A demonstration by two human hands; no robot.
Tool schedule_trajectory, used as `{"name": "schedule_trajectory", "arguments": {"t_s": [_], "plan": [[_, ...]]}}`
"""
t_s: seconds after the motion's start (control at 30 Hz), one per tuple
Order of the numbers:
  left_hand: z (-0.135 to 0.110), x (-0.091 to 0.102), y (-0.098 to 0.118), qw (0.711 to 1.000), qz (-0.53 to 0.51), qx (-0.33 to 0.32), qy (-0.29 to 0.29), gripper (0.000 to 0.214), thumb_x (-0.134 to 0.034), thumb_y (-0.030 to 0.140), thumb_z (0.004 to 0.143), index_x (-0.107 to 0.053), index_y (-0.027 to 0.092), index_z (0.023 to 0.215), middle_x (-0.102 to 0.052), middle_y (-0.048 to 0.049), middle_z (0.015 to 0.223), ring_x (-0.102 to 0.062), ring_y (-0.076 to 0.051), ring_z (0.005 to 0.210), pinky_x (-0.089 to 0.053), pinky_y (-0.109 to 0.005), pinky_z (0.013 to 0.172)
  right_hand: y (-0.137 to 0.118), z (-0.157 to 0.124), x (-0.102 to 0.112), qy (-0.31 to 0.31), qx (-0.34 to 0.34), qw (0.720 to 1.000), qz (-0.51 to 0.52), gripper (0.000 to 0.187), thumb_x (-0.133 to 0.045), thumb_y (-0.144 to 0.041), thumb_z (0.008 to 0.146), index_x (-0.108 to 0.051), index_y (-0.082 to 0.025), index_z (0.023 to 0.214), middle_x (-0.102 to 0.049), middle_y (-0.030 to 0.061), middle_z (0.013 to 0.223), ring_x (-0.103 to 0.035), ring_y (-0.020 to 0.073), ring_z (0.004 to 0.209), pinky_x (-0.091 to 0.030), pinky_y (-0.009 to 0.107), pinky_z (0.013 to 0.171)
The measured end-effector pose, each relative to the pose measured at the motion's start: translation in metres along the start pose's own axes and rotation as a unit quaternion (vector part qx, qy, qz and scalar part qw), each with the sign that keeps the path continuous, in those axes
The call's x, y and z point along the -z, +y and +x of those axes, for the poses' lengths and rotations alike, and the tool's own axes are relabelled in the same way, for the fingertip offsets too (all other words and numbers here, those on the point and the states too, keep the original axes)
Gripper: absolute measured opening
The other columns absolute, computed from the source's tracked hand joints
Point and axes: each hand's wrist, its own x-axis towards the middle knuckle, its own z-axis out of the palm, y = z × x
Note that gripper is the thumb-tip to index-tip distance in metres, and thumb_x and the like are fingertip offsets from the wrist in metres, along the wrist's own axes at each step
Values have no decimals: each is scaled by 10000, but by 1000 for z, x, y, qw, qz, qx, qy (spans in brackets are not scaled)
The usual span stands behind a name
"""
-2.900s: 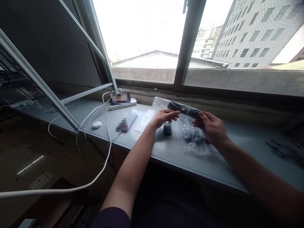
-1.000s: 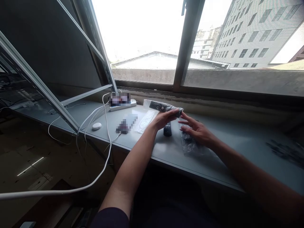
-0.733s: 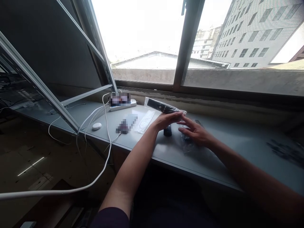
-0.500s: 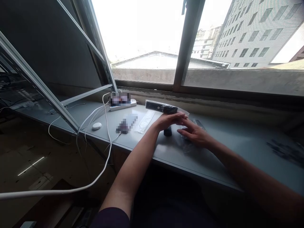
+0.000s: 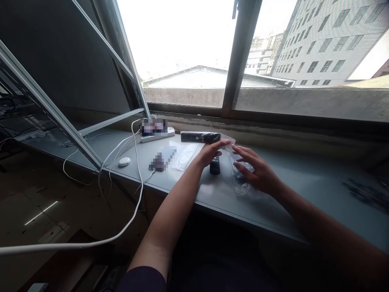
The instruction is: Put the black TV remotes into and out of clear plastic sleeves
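Note:
My left hand grips one end of a long black remote, which sticks out level to the left above the grey sill. A clear plastic sleeve hangs loose at the remote's right end, by my fingers. My right hand is open with its fingers spread. It hovers over a clear bag of dark remotes lying on the sill. A small black remote lies on the sill just below my left hand.
A flat clear bag, a white round device, a white power strip and white cables lie to the left. A slanted metal frame crosses the left side. The window stands behind the sill.
The long remote has come out of its clear sleeve toward the left and now lies level. My right hand let go of it and dropped over the bagged remotes.

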Motion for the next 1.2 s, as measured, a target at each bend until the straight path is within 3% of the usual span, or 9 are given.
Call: {"name": "schedule_trajectory", "arguments": {"t_s": [0.17,0.23,0.33,0.53,0.7,0.8,0.9,1.07,1.2], "plan": [[0,2,-5,996,-17,3,-87,428,-844,553,899,-873,262,1211,-779,-89,1476,-654,-289,1405,-473,-357,1080,3,2,-3,-30,-10,999,26,531,-635,-390,1158,-616,-506,1675,-553,26,1750,-538,364,1624,-585,590,1255],[1,3,-6,994,-31,15,-104,438,-854,549,906,-865,255,1231,-780,-90,1466,-675,-279,1373,-480,-349,1078,3,3,-5,-12,-9,1000,10,520,-638,-371,1156,-639,-500,1659,-588,23,1720,-541,358,1624,-505,610,1326],[2,3,-7,992,-63,34,-102,447,-860,533,932,-847,236,1265,-808,-91,1376,-724,-252,1272,-496,-335,1064,2,4,-6,6,-14,1000,19,514,-654,-375,1151,-651,-478,1654,-635,33,1673,-601,354,1572,-542,599,1299],[4,-2,1,976,-203,64,-48,303,-863,432,978,-796,192,1149,-811,-69,1061,-754,-162,952,-570,-265,836,-9,9,-2,81,-30,995,52,462,-684,-396,1135,-725,-403,1595,-667,72,1615,-742,341,1387,-695,513,1116],[5,-3,12,950,-297,80,50,352,-819,491,1006,-785,182,1170,-804,-98,1005,-794,-218,985,-601,-274,689,-16,11,4,144,-52,987,46,478,-679,-418,1124,-732,-379,1597,-651,83,1634,-743,368,1368,-700,551,1113],[7,1,15,936,-320,92,116,368,-839,461,992,-772,157,1189,-798,-111,995,-812,-220,983,-516,-206,541,-19,11,10,162,-50,985,9,482,-669,-414,1119,-737,-382,1595,-666,79,1624,-705,395,1422,-695,579,1120],[10,5,15,926,-334,108,136,336,-880,402,968,-763,150,1158,-790,-121,1012,-811,-205,949,-399,-155,427,-23,11,15,168,-26,984,-48,472,-675,-406,1110,-760,-355,1571,-699,98,1589,-708,411,1409,-688,609,1118],[15,15,10,914,-354,98,173,216,-919,212,921,-755,161,1052,-781,-89,1005,-727,-105,772,-449,-121,454,-27,7,20,162,-4,984,-71,332,-680,-397,1108,-867,-384,1382,-794,107,1356,-761,411,1279,-656,653,1123],[18,21,4,912,-338,59,225,207,-931,190,914,-751,168,1014,-759,-42,917,-658,-66,709,-515,-132,563,-25,3,20,218,-21,974,-58,293,-660,-390,1109,-891,-398,1288,-756,122,1274,-773,386,1127,-679,631,999]]}}
